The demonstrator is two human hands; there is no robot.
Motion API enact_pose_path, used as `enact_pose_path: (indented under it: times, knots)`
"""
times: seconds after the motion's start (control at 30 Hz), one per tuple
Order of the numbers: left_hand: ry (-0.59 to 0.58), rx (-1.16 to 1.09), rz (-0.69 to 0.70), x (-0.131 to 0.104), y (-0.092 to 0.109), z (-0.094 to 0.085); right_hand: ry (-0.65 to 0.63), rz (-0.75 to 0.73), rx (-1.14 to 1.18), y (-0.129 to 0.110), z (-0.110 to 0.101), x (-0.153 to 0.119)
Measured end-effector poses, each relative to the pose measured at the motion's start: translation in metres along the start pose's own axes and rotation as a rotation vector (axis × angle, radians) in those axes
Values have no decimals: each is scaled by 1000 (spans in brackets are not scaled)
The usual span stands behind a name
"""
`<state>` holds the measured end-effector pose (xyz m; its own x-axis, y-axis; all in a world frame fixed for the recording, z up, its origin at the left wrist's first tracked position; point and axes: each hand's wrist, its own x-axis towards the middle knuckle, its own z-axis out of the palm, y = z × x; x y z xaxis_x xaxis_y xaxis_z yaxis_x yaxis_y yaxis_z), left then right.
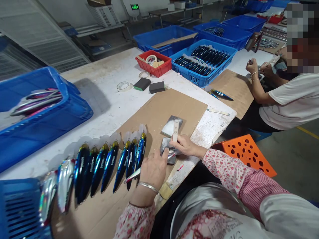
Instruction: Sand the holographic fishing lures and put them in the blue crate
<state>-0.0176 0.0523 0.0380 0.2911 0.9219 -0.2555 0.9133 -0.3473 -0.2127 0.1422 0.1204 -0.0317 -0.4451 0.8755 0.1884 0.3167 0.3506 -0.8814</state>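
My left hand, with a bangle at the wrist, is closed around a fishing lure. The silvery tail of that lure sticks out on the left, and its other end shows near my fingertips. In my right hand is a pale flat stick-like tool, gripped upright beside the lure; its lower end is hidden. Under my hands lies a small grey block or pad, mostly covered. A grey square pad with a whitened face rests just beyond, on the cardboard sheet.
Several blue-black lures lie in a row at left. Blue bins, a red tray and a blue basket of lures stand around. Two dark sanding blocks and tape lie ahead. A co-worker sits at right.
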Motion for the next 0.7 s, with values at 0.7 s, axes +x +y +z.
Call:
enact_pose_path:
  times: [0.7]
  knots:
    - [407,-1279,-365,-13,13,1,6,173,842,-30,12,-41]
